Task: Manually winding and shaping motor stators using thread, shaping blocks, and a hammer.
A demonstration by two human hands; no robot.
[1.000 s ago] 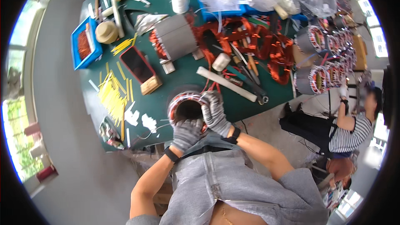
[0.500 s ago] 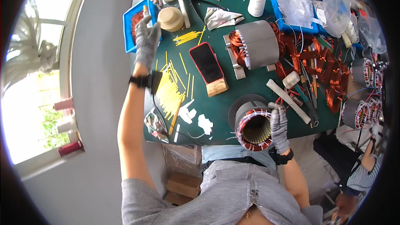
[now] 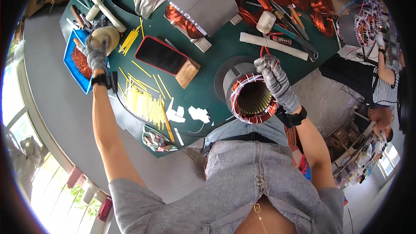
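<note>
Near my waist stands a stator (image 3: pixel 234 99), a grey ring with red, white-laced windings and a bore lined with yellow strips. At its right rim my gloved right hand (image 3: pixel 277 82) is closed, with red lead wires (image 3: pixel 264 51) at its fingertips. My gloved left hand (image 3: pixel 96 54) reaches to the far left, fingers apart, between a blue tray (image 3: pixel 82 80) of small copper-coloured pieces (image 3: pixel 81 63) and a round cream-coloured roll (image 3: pixel 113 39). Its thumb overlaps the roll; whether it touches is unclear.
A larger stator (image 3: pixel 208 4) with copper coils lies at the back. A phone (image 3: pixel 161 55) leans on a wooden block (image 3: pixel 187 73). Yellow strips (image 3: pixel 145 106) and white scraps (image 3: pixel 199 113) lie nearby. Pliers (image 3: pixel 299 39) and a white bar (image 3: pixel 273 46) lie rightward. Another person (image 3: pixel 383 76) works at right.
My view has turned, shifting the table leftward and upward in it. My left hand has moved from the tray's edge toward the roll. My right hand remains at the stator's rim, fingers now more curled.
</note>
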